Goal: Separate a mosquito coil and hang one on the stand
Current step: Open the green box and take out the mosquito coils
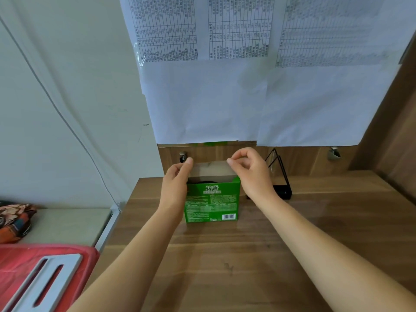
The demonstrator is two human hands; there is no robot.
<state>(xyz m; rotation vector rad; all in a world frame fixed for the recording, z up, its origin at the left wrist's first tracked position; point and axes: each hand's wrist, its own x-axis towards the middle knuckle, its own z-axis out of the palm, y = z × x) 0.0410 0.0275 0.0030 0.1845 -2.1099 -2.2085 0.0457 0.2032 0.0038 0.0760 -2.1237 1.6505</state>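
A green mosquito coil box (211,202) stands upright on the wooden desk (247,255), its grey lid flap (211,168) raised. My left hand (175,183) pinches the flap's left corner and my right hand (249,172) pinches its right corner. A dark coil edge (203,181) shows just inside the open top. The black wire stand (280,174) sits right behind my right hand, against the back panel, partly hidden by my wrist.
White printed sheets (247,86) hang on the wall above the desk. Two metal pegs (334,153) stick out of the back panel. A red cushion with a grey bracket (45,278) and a patterned bag (15,219) lie to the left, beyond the desk edge.
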